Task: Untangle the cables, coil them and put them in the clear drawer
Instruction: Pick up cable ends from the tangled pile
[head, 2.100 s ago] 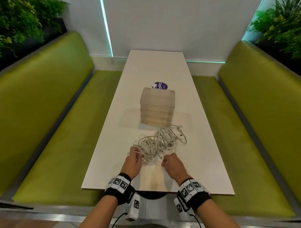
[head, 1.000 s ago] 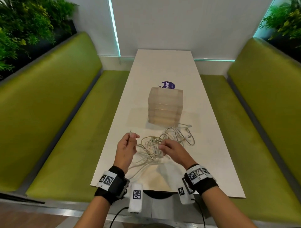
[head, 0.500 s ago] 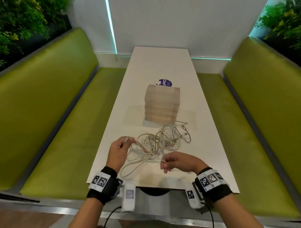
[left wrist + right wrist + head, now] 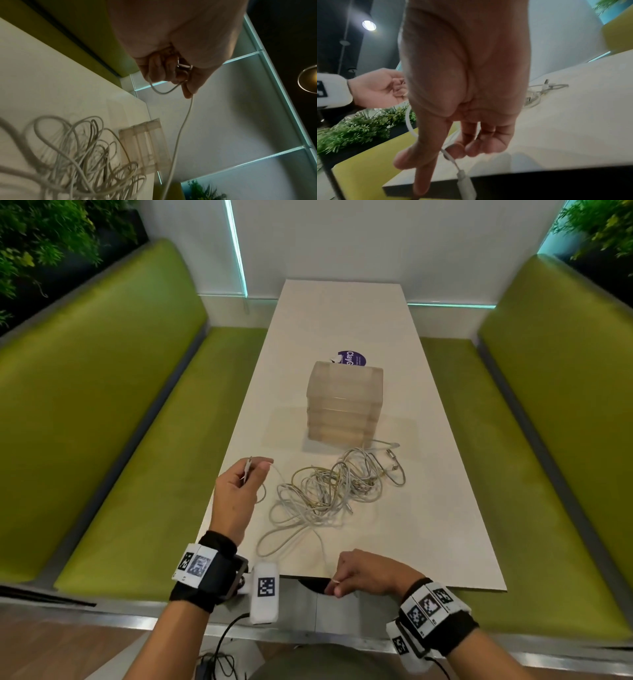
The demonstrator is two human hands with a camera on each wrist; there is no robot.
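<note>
A tangle of white cables (image 4: 332, 487) (image 4: 77, 159) lies on the white table (image 4: 445, 508), just in front of the clear drawer unit (image 4: 344, 405) (image 4: 145, 146). My left hand (image 4: 239, 487) (image 4: 171, 70) is raised at the table's left edge and holds one cable's plug end, with a short loop hanging from its fingers. My right hand (image 4: 356, 573) (image 4: 453, 147) is at the table's near edge and pinches the other end of that cable; its white plug (image 4: 465, 181) hangs below the fingers. The cable runs from the heap to both hands.
Green benches (image 4: 102, 405) (image 4: 548, 422) flank the table on both sides. A purple round sticker (image 4: 352, 359) lies behind the drawer unit. Loose plugs (image 4: 392, 455) stick out at the heap's far right. Plants fill the upper corners.
My right hand has pulled back from the heap to the table's near edge, drawing a cable end out. My left hand has stayed raised at the left with its plug end.
</note>
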